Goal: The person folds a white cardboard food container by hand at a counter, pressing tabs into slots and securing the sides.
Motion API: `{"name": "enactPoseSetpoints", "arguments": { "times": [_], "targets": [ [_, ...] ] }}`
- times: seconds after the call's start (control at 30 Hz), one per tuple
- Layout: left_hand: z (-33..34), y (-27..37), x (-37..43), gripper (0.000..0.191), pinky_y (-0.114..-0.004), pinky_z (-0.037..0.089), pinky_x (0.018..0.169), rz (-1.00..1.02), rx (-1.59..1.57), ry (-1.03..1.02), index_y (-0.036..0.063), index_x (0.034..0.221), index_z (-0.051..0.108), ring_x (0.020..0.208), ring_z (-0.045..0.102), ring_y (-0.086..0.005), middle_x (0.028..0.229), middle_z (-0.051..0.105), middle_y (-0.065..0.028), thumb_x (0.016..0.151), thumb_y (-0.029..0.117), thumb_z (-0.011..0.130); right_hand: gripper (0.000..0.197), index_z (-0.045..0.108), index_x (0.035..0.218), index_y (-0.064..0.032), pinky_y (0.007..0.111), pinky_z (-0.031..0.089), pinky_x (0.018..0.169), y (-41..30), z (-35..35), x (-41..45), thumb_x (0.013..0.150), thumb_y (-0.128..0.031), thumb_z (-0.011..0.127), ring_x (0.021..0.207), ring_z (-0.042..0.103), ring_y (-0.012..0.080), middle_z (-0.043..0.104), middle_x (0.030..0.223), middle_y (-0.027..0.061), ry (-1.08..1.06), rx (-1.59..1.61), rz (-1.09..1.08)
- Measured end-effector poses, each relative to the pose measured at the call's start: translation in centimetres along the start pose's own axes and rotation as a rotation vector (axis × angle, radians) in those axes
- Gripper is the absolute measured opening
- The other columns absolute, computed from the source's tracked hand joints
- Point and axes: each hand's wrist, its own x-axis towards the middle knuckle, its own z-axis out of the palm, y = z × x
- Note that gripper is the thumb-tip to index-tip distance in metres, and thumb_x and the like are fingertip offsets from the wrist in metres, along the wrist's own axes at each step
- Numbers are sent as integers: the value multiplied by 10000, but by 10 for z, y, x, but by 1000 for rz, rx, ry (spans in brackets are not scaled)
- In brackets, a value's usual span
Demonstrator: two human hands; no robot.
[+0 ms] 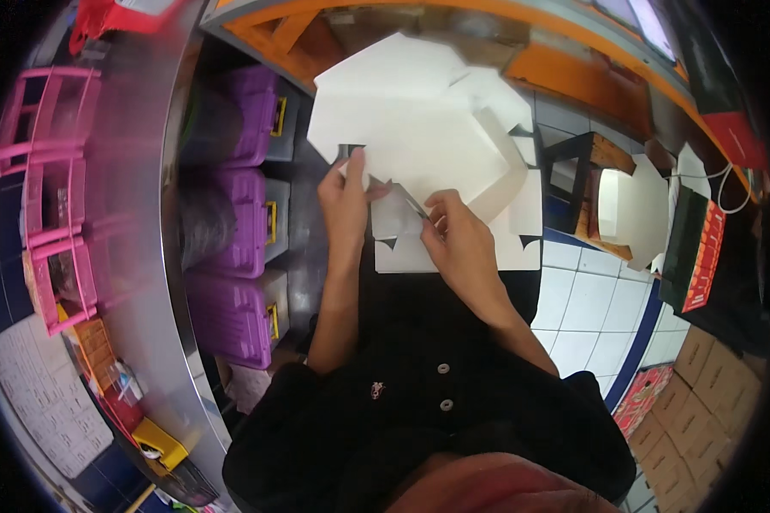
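A large white cardboard box blank (417, 134), partly folded, lies before me over my lap, with creased panels, flaps and dark notches along its edges. My left hand (350, 186) grips a small flap on the blank's left side, thumb and fingers pinching the card. At the near inner edge, my right hand (452, 227) has its thumb and fingertips closed on the edge of a raised panel. Part of that edge is hidden behind the fingers. On the right side of the blank a narrow wall stands partly folded up.
Purple-lidded storage boxes (240, 221) stand in a row at left, beside a metal counter (125, 211) holding pink baskets (54, 199). An orange-edged shelf (577, 83) lies beyond the blank. At right are a wooden stool (590, 186) with white card pieces and stacked brown cartons (693, 410).
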Motion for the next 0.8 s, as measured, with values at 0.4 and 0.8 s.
{"name": "enactPoseSetpoints", "arguments": {
  "times": [0.4,0.8],
  "targets": [
    [6,-4,-21,224,-283,599,779,87,71,15,-20,1066,731,848,662,-105,964,709,-41,974,174,796,249,676,1164,-14,510,538,768,19,43,38,929,-95,686,858,691,423,708,943,202,-70,23,-26],
    [6,-17,-37,393,-290,492,687,185,504,168,-57,1060,766,748,634,-113,804,719,-55,954,318,822,386,638,1282,27,425,560,707,2,-21,36,964,-175,722,809,687,306,695,979,179,53,236,15]
  ]
}}
